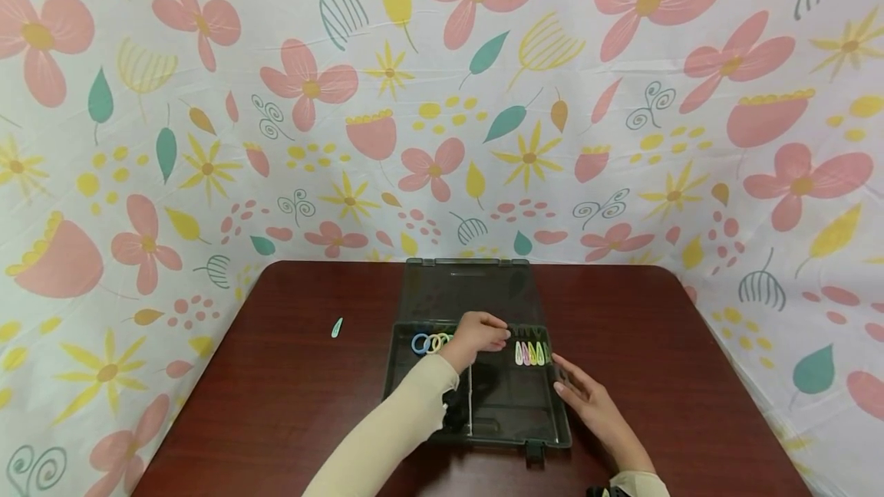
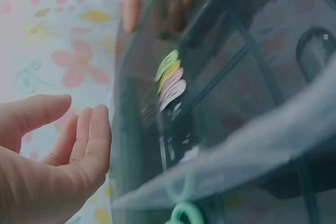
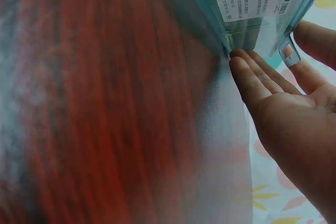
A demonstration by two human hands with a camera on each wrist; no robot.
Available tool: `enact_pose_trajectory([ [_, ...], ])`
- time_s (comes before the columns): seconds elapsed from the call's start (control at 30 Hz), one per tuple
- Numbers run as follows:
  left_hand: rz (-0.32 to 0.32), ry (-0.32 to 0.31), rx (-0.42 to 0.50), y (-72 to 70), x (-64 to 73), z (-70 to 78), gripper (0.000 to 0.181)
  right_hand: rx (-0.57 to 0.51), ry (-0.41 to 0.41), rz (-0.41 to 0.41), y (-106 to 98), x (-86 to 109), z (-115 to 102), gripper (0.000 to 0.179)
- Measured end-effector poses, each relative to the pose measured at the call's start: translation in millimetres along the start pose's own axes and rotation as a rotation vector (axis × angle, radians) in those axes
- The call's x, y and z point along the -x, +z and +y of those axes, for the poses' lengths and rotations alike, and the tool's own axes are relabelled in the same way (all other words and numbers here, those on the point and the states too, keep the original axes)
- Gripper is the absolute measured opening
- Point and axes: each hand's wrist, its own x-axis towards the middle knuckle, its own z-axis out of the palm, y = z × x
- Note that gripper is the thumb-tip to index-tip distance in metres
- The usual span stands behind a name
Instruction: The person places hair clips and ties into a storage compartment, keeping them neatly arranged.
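A dark see-through plastic case [image 1: 514, 422] lies open on the table, its lid tipped back. Above its middle is my left hand [image 1: 473, 340], thumb and fingers apart and loosely bent in the left wrist view, with nothing between them. Just right of those fingers, white, pink, yellow and green hair clips [image 1: 529, 353] stand in a row in the upper right compartment. My right hand [image 1: 592, 403] rests its fingertips against the case's right side, fingers nearly straight. In the right wrist view, the fingers [image 3: 251, 77] touch clear teal plastic bearing a white printed label [image 3: 257, 2].
Blue and yellow ring-shaped hair ties [image 1: 430, 343] sit in the upper left compartment, partly behind the left hand. A single teal hair clip [image 1: 336, 327] lies on the brown table [image 1: 304, 390] left of the case. Flower-patterned cloth [image 1: 442, 136] hangs behind the table.
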Motion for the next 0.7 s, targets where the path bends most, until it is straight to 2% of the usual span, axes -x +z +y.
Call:
enact_pose_trajectory([
  [0.17, 0.051, 0.045, 0.021, -27.4, 5.4, 6.6, 0.023, 0.006, -0.012, 0.001, 1, 0.5, 0, 0.056],
  [0.4, 0.107, 0.105, 0.032, -77.6, 11.8, 7.9, 0.022, -0.006, -0.004, -0.008, 1, -0.7, 0, 0.057],
  [0.7, 0.277, 0.185, 0.148, -139.4, 17.0, -0.1, 0.022, -0.017, 0.009, -0.019, -1, -0.1, -1, 0.057],
])
